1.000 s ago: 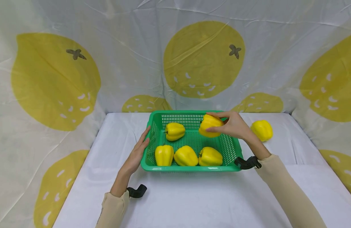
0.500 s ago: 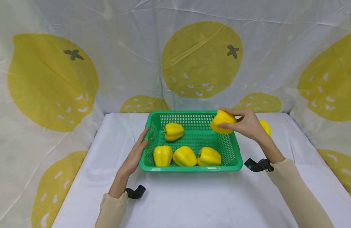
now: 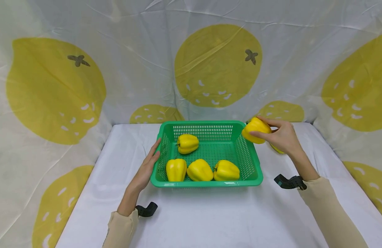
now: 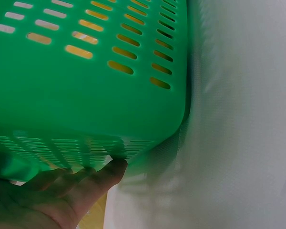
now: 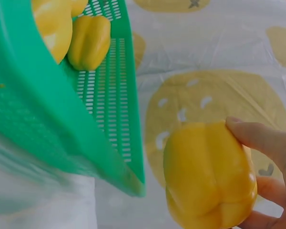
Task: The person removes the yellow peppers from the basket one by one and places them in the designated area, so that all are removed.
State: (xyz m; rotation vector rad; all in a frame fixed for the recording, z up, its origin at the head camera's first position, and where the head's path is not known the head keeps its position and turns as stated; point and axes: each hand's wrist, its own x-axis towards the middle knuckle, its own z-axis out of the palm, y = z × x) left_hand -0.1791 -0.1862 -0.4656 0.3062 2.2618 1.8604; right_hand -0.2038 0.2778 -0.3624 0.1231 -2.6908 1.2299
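Note:
My right hand point(image 3: 281, 137) pinches a yellow bell pepper point(image 3: 256, 130) between thumb and fingers, held up at the right rim of the green basket point(image 3: 206, 184). In the right wrist view that bell pepper point(image 5: 207, 176) hangs outside the basket wall point(image 5: 62, 119), apart from it. My left hand point(image 3: 145, 172) lies along the basket's left side with its fingers extended; the left wrist view has the fingers point(image 4: 97, 183) touching the outer wall point(image 4: 86, 105). Inside the basket, one bell pepper point(image 3: 187, 143) lies at the back left, and three more, including the front-right pepper point(image 3: 226, 170), line the front.
Another yellow bell pepper point(image 3: 277, 149) rests on the white-covered table point(image 3: 203, 217) right of the basket, mostly hidden behind my right hand. A lemon-print cloth point(image 3: 141, 69) hangs behind and at both sides.
My right hand has carried its bell pepper rightward, from over the basket's inside to its right rim. It now covers most of the pepper on the table. My left hand stays in place.

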